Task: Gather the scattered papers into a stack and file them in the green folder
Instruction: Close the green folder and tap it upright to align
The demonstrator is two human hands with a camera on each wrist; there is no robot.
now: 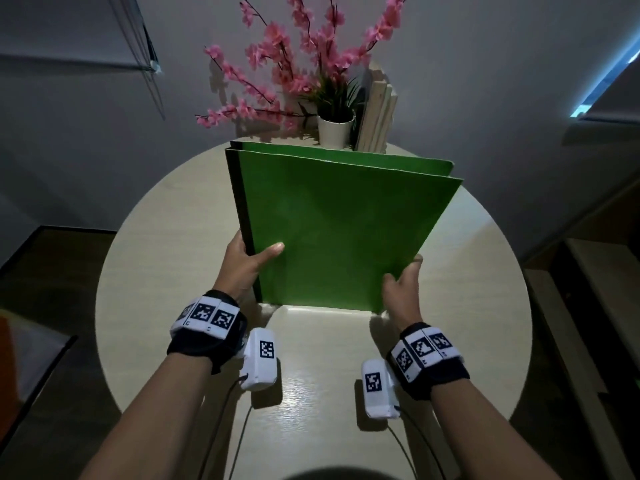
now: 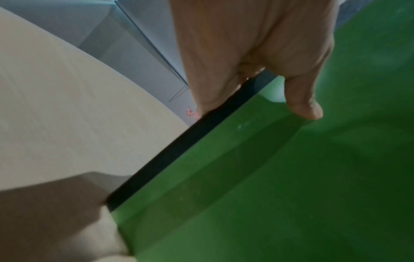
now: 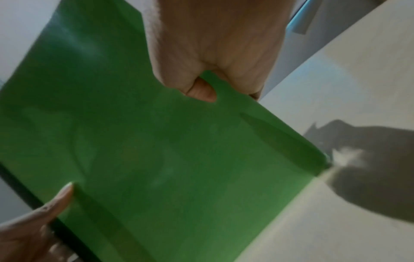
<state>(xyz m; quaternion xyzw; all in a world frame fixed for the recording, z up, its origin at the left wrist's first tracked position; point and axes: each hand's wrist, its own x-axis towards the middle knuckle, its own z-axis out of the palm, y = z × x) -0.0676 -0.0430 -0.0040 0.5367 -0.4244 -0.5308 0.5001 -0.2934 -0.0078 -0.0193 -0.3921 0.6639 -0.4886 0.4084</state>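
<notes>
Two hands grasping closed green folder point(image 1: 332, 223) upright on table point(image 1: 467, 306), contents hidden

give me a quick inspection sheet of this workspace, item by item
surface: round pale table, bare where it shows
job's things: green folder stood on its bottom edge, black spine on the left; no loose papers seen
clutter: white pot of pink flowers and pale upright books at the far edge
grippers: left hand grips the spine edge, thumb on the cover; right hand pinches the opposite edge
cables: dark leads run from the white wrist units toward the person
surroundings: grey wall, dim floor
</notes>
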